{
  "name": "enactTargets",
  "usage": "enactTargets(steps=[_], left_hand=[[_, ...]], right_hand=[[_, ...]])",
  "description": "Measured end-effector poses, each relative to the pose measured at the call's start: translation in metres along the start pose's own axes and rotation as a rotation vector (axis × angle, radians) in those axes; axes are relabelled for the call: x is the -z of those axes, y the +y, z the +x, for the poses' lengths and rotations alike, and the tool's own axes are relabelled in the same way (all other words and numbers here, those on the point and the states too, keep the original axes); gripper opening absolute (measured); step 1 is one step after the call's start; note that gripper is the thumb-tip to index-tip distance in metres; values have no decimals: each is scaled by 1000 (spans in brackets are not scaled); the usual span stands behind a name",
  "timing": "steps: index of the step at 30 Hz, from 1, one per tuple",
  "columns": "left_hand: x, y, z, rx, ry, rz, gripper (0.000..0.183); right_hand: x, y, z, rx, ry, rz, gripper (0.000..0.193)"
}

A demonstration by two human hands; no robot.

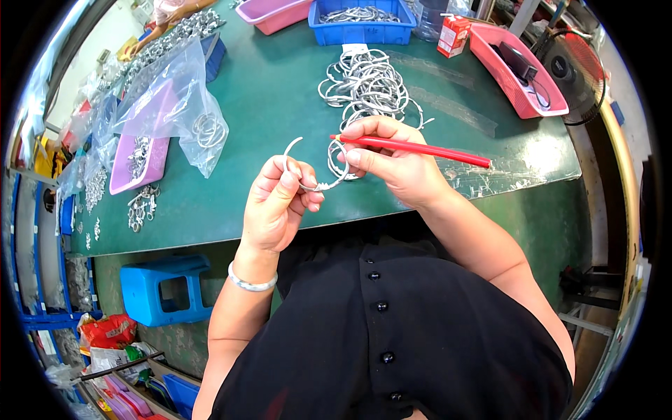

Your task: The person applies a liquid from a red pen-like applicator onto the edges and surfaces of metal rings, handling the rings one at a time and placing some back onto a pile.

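Observation:
Above the near edge of the green table (266, 91), my left hand (274, 203) pinches a silvery open bangle (323, 187) between thumb and fingertips. One free end of the bangle curves up past those fingers. My right hand (399, 157) is closed around a slim red pencil-like stick (448, 151), its yellowish tip pointing left by the bangle's far end. Whether the right fingers also touch the bangle I cannot tell. Just beyond my right hand lies a tangled pile of silvery bangles (371, 80).
At the back stands a blue bin (360, 33) of metal rings, beside a pink bin (269, 15). A pink basket (521, 87), red carton (453, 36) and fan (570, 66) are right. Left are a lilac tray (159, 157), plastic bags (175, 105) and blue stool (168, 290).

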State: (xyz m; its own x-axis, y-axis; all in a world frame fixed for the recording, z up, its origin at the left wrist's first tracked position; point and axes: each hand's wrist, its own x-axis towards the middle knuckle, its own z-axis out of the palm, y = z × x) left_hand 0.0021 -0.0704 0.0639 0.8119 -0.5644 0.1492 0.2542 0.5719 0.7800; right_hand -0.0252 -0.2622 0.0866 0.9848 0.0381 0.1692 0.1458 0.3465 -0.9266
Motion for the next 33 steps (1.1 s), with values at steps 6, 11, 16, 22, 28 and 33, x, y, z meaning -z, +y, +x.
enactTargets(steps=[6,11,16,22,28,33], left_hand=[[-2,1,-1,16,122,66,16],[-8,5,0,55,209,139,23],[-7,6,-1,69,245,213,21],[-5,6,-3,72,240,222,22],[-6,5,-3,53,227,226,23],[-7,5,-4,54,223,207,23]], right_hand=[[2,3,1,5,28,54,20],[4,2,2,-22,59,67,20],[5,2,2,-44,84,74,20],[4,1,2,-25,74,74,20],[5,1,3,-27,77,51,20],[7,1,2,-31,67,64,20]])
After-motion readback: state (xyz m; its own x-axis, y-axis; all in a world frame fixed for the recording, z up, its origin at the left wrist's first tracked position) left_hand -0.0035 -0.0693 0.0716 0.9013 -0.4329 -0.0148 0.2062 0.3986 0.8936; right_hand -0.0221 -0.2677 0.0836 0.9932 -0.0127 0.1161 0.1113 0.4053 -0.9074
